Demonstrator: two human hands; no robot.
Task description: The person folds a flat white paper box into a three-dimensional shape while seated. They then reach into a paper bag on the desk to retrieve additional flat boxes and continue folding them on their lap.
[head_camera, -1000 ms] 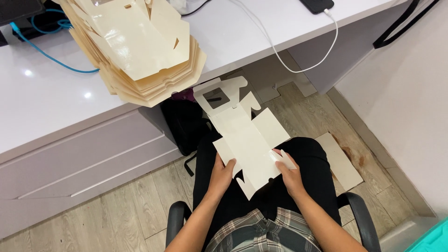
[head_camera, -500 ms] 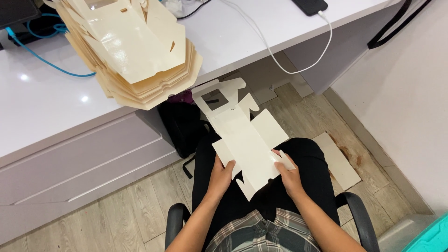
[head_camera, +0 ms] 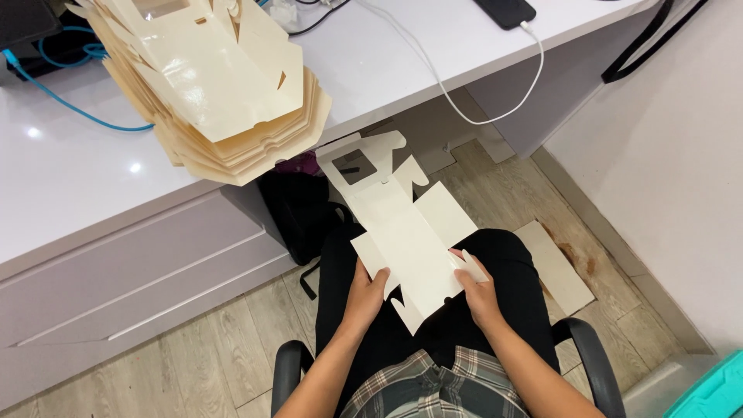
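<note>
head view: person seated in a black armchair [head_camera: 588, 348], flat cream box blank [head_camera: 406, 232] lying across the lap over black trousers, its far end with the window cutout reaching toward the desk's near edge. left hand [head_camera: 366, 290] pinches the blank's near-left flap, fingers closed on the card, thumb on top. right hand [head_camera: 476, 286] grips the near-right edge, fingers curled narrow around a side flap, index finger stretched along it. both hands touching the blank, one each side, the blank's main panel between them. blank is unfolded, tilted up slightly at the far end. white desk [head_camera: 402, 77] fills the top of the frame; a tall stack of the same cream blanks [head_camera: 217, 85] sits at its near edge, left of centre, overhanging the edge a bit. blue cable [head_camera: 77, 108] loops on the desk's left side, near the stack. white cable [head_camera: 464, 101] runs from a dark phone [head_camera: 507, 11] at the desk's far edge, down over the near edge and hangs. drawer fronts [head_camera: 131, 286] below the desk on the left. black bag [head_camera: 298, 209] on the wood floor under the desk, just beside the knees. another flat card piece [head_camera: 557, 267] on the floor right of the chair, near the wall. teal thing [head_camera: 716, 391] in the bottom-right corner, cut off, can't tell what.
</note>
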